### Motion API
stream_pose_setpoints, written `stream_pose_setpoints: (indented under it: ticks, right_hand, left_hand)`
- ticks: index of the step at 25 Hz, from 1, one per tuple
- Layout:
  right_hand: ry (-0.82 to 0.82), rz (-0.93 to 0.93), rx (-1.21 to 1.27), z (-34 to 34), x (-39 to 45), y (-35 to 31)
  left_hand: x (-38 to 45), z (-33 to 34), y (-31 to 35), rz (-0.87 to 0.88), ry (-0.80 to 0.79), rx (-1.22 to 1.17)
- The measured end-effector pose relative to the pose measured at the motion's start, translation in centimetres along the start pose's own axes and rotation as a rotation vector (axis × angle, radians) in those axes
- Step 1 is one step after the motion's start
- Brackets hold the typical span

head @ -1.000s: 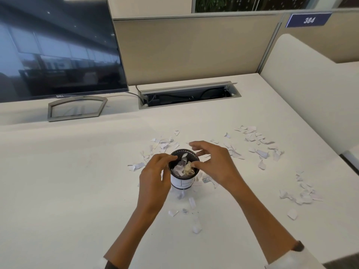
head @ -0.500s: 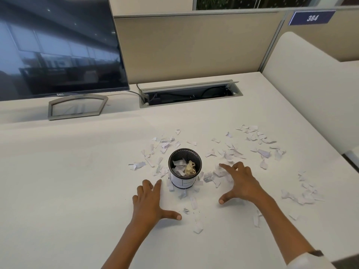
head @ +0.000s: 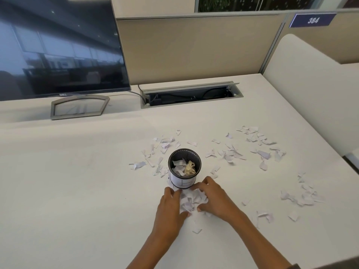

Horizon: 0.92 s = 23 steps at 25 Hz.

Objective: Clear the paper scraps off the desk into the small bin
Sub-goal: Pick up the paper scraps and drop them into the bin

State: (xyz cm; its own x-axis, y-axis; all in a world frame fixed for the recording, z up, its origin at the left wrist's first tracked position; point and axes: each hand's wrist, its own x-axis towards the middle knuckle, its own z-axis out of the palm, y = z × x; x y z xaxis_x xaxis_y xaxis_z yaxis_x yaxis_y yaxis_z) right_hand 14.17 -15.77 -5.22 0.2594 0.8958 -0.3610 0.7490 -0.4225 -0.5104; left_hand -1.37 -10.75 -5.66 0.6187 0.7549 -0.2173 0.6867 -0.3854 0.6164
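Observation:
A small black mesh bin [head: 184, 152] stands mid-desk and holds white scraps and a crumpled tan ball. Just in front of it a heap of white paper scraps [head: 191, 200] lies on the desk between my two hands. My left hand [head: 169, 208] lies flat against the heap's left side, fingers stretched toward the bin. From the right, my right hand [head: 217, 200] cups the heap, its fingertips near the bin's base. More loose scraps lie left of the bin [head: 161, 146], to its right [head: 258, 140] and at the far right [head: 303, 197].
A dark monitor [head: 58, 45] on a grey stand [head: 77, 107] fills the back left. An open cable tray [head: 190, 95] is sunk into the desk behind the bin. A white rounded divider [head: 310, 94] borders the desk on the right.
My hands left the bin's rim, dropped flat onto the desk on either side, then swept inward, pushing the scraps in front of the bin into one heap.

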Motion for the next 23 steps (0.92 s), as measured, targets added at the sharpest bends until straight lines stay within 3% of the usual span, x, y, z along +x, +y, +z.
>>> stream_pose_setpoints:
  ticks: [8, 14, 18, 23]
  right_hand:
    - [0.135, -0.025, 0.226, 0.3, -2.3, -2.7]
    - [0.270, -0.089, 0.383, -4.1, -4.1, -4.7]
    - [0.332, -0.181, 0.421, -7.3, -2.9, -6.2]
    - [0.286, -0.139, 0.299, -8.2, 0.2, -7.3]
  left_hand:
    - [-0.6, -0.6, 1.3, -0.136, 0.079, -0.428]
    - [-1.1, -4.4, 4.4, 0.012, 0.216, -0.570]
    - [0.6, -7.5, 5.8, 0.108, 0.289, -0.548]
    - [2.5, -9.0, 5.8, 0.140, 0.296, -0.283]
